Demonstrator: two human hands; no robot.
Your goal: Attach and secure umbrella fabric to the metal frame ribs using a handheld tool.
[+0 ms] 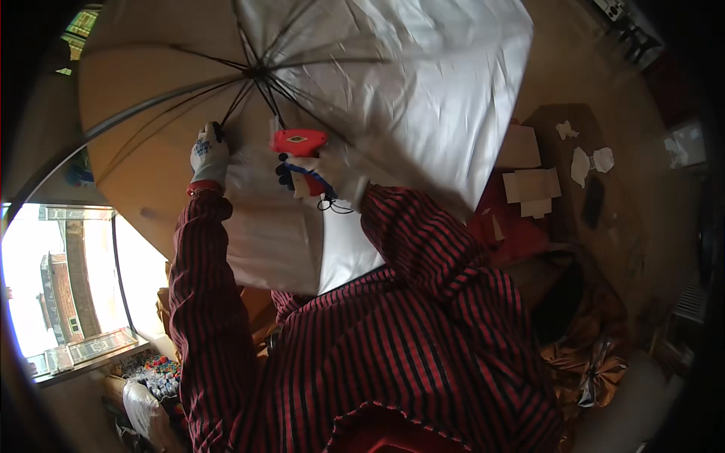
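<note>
An open umbrella (393, 83) with a silver lining and dark metal ribs fills the upper part of the view, seen from the inside. My left hand (209, 155), in a white glove, grips one of the ribs near the hub. My right hand (311, 181), also gloved, holds a red tagging gun (299, 141) pressed against the fabric just below the hub. Both arms wear a red and black striped shirt.
A window (68, 287) with daylight is at the lower left, with small colourful items (155, 374) below it. Cardboard pieces (532, 185) and white scraps (589, 162) lie on a brown surface at the right. Crumpled golden material (593, 362) sits at the lower right.
</note>
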